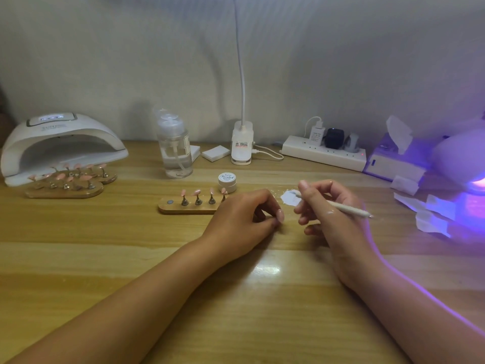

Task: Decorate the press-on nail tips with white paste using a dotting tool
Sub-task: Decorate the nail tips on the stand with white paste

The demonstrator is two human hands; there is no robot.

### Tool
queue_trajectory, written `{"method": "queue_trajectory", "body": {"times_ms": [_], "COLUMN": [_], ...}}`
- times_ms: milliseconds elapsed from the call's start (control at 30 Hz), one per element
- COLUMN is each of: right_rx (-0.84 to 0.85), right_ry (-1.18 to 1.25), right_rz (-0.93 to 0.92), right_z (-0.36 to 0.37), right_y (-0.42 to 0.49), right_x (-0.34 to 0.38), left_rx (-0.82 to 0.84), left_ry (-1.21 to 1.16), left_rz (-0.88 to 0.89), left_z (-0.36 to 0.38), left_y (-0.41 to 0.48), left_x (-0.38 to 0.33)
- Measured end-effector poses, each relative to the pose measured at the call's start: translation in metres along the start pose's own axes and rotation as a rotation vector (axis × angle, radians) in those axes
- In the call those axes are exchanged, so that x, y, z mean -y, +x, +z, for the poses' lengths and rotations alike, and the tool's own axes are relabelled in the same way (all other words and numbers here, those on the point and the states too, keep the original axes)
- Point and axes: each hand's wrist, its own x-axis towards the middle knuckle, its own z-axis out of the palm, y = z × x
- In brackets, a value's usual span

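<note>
Right hand [333,206], right of the frame's centre, pinches a thin white dotting tool [338,206] between thumb and forefinger. The tool's front end lies over a smear of white paste [288,198] on the pale wooden table [131,245].

Just left of it, the left hand [241,216] rests on the table with its fingers curled in against the thumb. A pale pink nail shape shows at the thumb's end (a press-on tip or the person's own nail, I cannot tell), so whether this hand holds anything stays unclear.

Behind the left hand lies an oblong wooden holder [189,208] carrying pink press-on nail tips [197,193] on small metal stands. Its right end is hidden by the hand. A small round white jar [227,182] stands just behind that.

At the left edge, two more wooden holders of pink tips [65,183] lie before a white domed nail lamp [60,143]. A clear pump bottle [174,151] stands at upper centre. Purple light glows at the right edge.
</note>
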Motion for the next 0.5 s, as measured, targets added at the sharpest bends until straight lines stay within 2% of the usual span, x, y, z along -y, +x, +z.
{"method": "queue_trajectory", "body": {"times_ms": [167,500], "right_rx": [-0.018,-0.029], "right_ry": [0.019,-0.096], "right_rz": [0.043,0.030], "right_z": [0.0019,0.0013], "right_y": [-0.0012,-0.0004], "right_x": [-0.0025,-0.0087], "left_rx": [-0.006,-0.017], "left_ry": [0.013,0.023], "left_rz": [0.007,0.013], "left_z": [-0.0002,0.0004], "left_y": [-0.0007,-0.0009], "left_x": [-0.0011,-0.0015]}}
